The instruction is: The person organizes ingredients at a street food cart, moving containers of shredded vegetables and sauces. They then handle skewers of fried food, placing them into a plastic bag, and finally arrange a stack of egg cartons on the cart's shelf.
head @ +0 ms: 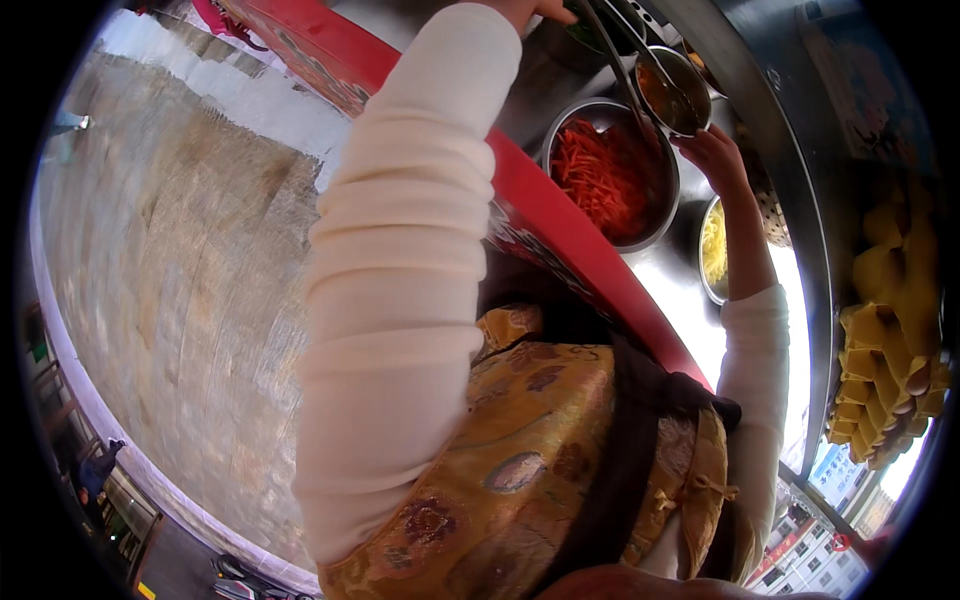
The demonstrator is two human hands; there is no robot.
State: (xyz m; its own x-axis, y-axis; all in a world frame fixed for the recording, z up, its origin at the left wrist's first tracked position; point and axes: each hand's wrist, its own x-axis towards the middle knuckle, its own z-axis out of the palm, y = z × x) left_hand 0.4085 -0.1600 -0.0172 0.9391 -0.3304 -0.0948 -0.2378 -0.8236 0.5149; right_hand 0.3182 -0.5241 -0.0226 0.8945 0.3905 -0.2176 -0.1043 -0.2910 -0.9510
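Note:
My right hand (716,157) has its fingers at the near rim of a small metal bowl (701,124). That bowl holds a brownish-orange liquid, and a metal spoon (664,75) rests in it. My left hand (536,9) is mostly cut off at the top edge; only part of it and a finger show, close to a pair of long metal tongs (619,64). The tongs reach down over a larger metal bowl (671,214) of shredded orange-red vegetable, likely carrot (600,176). Whether the left hand grips the tongs is hidden.
A metal bowl (705,289) of pale yellow shreds (715,244) stands right of the carrot bowl on the metal counter (660,274). A red panel (555,195) edges the counter. Trays of eggs (877,382) sit beyond a metal frame (802,172). Dark green contents (589,34) show near the top.

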